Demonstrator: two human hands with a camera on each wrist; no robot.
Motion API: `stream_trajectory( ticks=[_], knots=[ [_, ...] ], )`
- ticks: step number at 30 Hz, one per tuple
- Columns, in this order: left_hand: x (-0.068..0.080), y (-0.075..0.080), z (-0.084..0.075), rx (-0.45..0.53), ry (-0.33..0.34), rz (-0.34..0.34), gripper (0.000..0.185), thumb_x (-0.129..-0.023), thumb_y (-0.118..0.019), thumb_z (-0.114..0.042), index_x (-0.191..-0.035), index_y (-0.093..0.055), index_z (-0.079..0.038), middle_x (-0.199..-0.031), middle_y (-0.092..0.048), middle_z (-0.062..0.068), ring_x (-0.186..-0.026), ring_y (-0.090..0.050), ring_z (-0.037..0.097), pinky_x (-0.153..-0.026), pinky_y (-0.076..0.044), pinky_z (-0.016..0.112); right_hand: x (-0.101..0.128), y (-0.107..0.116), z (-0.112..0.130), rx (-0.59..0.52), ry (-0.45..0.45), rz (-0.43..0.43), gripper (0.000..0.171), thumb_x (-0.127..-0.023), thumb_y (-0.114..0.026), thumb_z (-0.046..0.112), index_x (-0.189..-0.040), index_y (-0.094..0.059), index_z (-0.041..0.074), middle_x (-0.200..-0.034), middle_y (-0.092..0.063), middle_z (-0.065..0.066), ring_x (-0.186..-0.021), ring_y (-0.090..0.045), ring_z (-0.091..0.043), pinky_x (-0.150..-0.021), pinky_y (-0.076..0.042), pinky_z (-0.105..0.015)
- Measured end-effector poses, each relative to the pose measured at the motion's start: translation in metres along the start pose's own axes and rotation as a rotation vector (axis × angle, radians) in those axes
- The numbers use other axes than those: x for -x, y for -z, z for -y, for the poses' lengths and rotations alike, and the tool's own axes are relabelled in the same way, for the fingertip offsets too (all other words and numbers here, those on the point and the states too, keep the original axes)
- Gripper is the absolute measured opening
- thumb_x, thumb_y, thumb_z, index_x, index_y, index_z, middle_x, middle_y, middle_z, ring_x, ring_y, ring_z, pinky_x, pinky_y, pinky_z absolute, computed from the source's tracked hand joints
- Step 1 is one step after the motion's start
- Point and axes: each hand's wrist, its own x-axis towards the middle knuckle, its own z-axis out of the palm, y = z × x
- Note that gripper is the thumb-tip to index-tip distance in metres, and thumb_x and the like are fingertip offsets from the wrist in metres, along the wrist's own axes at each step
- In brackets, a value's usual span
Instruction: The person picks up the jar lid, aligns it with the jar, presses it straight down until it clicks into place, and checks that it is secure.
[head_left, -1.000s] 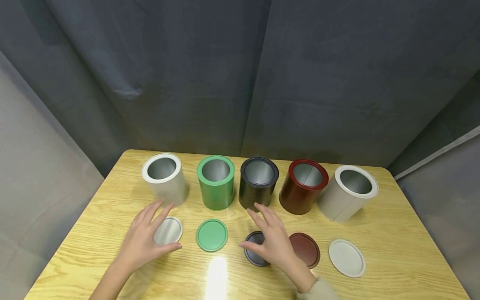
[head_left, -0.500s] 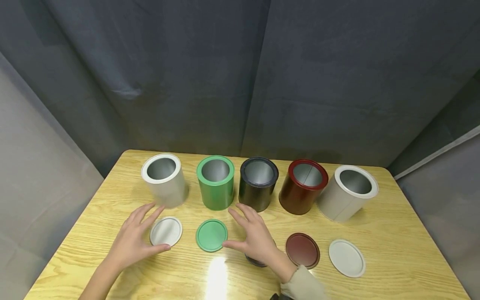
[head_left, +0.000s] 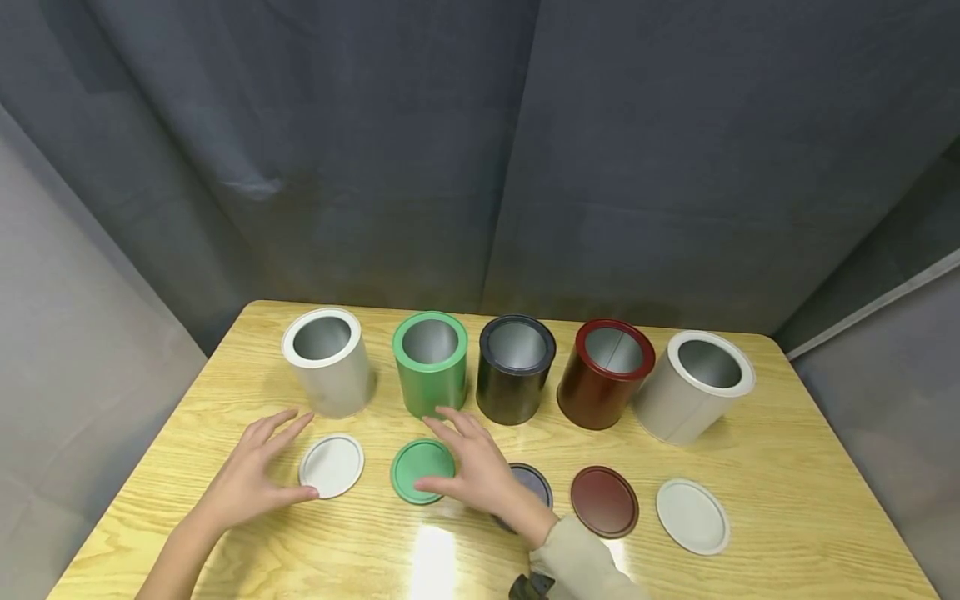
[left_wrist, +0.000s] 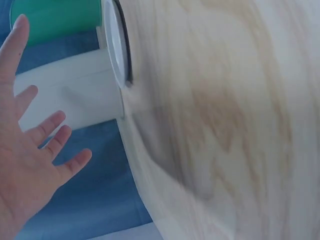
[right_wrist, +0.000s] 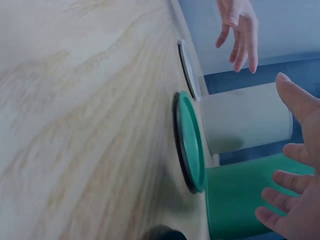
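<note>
Hands hover low over a row of loose lids on the wooden table [head_left: 787,467]. The right hand [head_left: 472,475] hangs with spread fingers above the near edge of the green lid [head_left: 422,471], thumb almost at its rim, holding nothing. The left hand [head_left: 243,479], fingers also spread and empty, sits just beside the white lid [head_left: 332,465], thumb near its edge. Judging by this, the step in hand is reaching for these two lids; a next move would call for closing the fingertips on thin, flat rims that lie flush with the table.

Behind stand open metal cans, smooth cylinders with dull silver insides: the green can [head_left: 430,363] directly behind its lid, the white can [head_left: 328,360] to its left. Every lid is a shallow painted disc with a raised lip.
</note>
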Motion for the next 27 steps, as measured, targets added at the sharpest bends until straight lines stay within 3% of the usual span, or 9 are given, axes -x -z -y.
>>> stream_trajectory(
  ticks=[10, 18, 27],
  knots=[
    [0.003, -0.003, 0.014, 0.049, 0.049, 0.068, 0.09, -0.057, -0.084, -0.04, -0.133, -0.046, -0.009, -0.125, -0.045, 0.016, -0.111, -0.037, 0.037, -0.081, -0.033, 0.061, -0.015, -0.02, 0.003, 0.024, 0.003, 0.054, 0.074, -0.071, -0.073, 0.046, -0.132, -0.048, 0.011, -0.134, -0.043, -0.01, -0.123, -0.04, -0.027, -0.096, -0.035, -0.046],
    [0.005, -0.006, 0.024, 0.097, 0.115, 0.125, 0.091, -0.058, -0.083, -0.04, -0.134, -0.045, -0.009, -0.123, -0.045, 0.02, -0.111, -0.038, 0.039, -0.081, -0.033, 0.063, -0.026, -0.035, 0.006, -0.002, -0.006, 0.105, 0.073, -0.072, -0.073, 0.046, -0.131, -0.05, 0.011, -0.132, -0.046, -0.005, -0.122, -0.041, -0.023, -0.097, -0.035, -0.04],
    [0.003, -0.01, 0.032, 0.137, 0.096, 0.118, 0.086, -0.057, -0.084, -0.037, -0.128, -0.05, -0.002, -0.12, -0.05, 0.021, -0.109, -0.042, 0.041, -0.082, -0.033, 0.063, -0.042, -0.049, 0.013, 0.047, 0.018, 0.118, 0.072, -0.069, -0.075, 0.045, -0.128, -0.052, 0.011, -0.127, -0.052, -0.003, -0.12, -0.044, -0.018, -0.097, -0.035, -0.037]
  ],
)
